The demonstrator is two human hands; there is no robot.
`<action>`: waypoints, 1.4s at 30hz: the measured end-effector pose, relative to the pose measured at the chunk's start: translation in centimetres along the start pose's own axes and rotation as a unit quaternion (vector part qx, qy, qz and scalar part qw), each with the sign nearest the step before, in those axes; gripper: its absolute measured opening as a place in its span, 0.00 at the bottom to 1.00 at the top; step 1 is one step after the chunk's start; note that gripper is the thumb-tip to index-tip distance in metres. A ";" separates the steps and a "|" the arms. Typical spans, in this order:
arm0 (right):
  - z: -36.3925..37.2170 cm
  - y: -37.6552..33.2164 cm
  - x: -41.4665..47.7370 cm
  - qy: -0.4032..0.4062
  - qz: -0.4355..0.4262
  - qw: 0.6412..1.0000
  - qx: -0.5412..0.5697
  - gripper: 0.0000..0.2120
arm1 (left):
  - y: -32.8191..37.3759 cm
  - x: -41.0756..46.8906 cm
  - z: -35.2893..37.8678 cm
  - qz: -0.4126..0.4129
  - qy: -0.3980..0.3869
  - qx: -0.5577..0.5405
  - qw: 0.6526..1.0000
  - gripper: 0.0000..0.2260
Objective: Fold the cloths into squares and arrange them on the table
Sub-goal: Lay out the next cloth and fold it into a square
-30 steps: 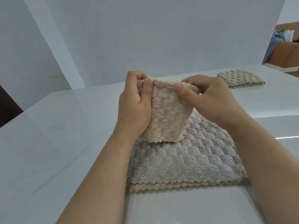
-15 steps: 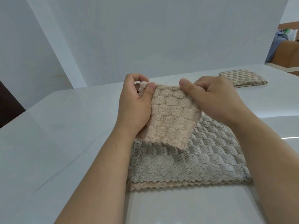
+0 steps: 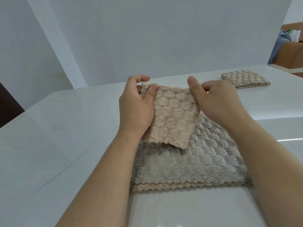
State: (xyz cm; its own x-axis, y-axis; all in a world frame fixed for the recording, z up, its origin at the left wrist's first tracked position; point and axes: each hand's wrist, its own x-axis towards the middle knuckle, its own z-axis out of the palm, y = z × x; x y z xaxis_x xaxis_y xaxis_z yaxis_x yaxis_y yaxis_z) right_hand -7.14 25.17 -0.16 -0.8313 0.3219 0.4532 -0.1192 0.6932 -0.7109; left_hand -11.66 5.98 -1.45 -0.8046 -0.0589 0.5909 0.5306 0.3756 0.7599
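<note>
Holding the beige cloth [image 3: 173, 118] by its top corners, pinched in left hand [image 3: 136, 108] and right hand [image 3: 216, 102], above the grey cloth [image 3: 188, 161] on the worktop [image 3: 65, 128], risking a skewed, non-square fold should either pinch slip.

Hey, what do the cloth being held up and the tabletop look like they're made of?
Held cloth: looks like plush microfibre or fleece, matte, with fuzzy pile in a grid. Table: hard, glossy white, faintly veined, mirrors light; perhaps polished stone or laminate.
</note>
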 end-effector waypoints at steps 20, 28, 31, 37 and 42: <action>1.6 1.0 0.1 -0.114 0.088 0.966 0.214 0.17 | -0.6 0.2 0.4 -0.237 -0.134 -0.025 0.962 0.19; 1.6 1.2 0.1 -0.189 0.144 0.935 0.263 0.20 | -1.2 0.5 -0.3 -0.187 -0.162 0.071 0.966 0.17; 1.8 1.1 0.0 -0.188 0.153 0.933 0.266 0.20 | -1.5 0.6 -0.3 -0.259 -0.141 0.022 0.955 0.21; 2.7 0.3 -1.4 -0.284 0.131 0.903 0.295 0.35 | -2.5 1.1 -0.8 -0.416 -0.009 -0.169 0.893 0.16; 3.2 -0.4 -2.5 -0.318 0.061 0.921 0.215 0.45 | -2.7 1.3 -0.4 -0.441 0.046 -0.216 0.870 0.15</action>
State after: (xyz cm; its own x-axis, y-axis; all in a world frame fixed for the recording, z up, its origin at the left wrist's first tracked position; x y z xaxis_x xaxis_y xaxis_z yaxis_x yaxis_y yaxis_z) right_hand -6.78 21.97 -2.71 -0.9866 -0.1566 0.0458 -0.0937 0.3135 -0.9450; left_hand -14.05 4.47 -2.64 -0.9356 -0.2291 -0.2686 -0.2148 -0.2342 0.9482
